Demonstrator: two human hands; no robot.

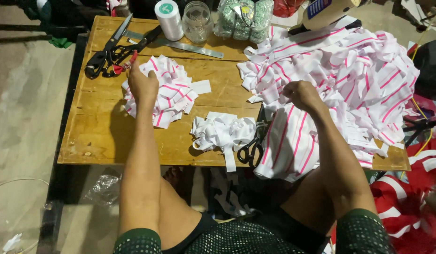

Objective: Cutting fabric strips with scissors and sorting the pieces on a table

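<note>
Low wooden table [100, 136] on a concrete floor, pretty messy. Far left there's big black shears [107, 54] with a metal ruler [189, 47] next to them. My left hand [142, 84] rests fingers-down on the small pile of pink-striped fabric strips [173, 94], fingers curled together on top of it. Near the middle sits a bundle of plain white strips [222, 131], with small black scissors [251, 150] just right of it. My right hand [300, 94] is curled in a loose fist, pinching a strip at the edge of the big striped heap [349, 80] covering the right side.
</note>
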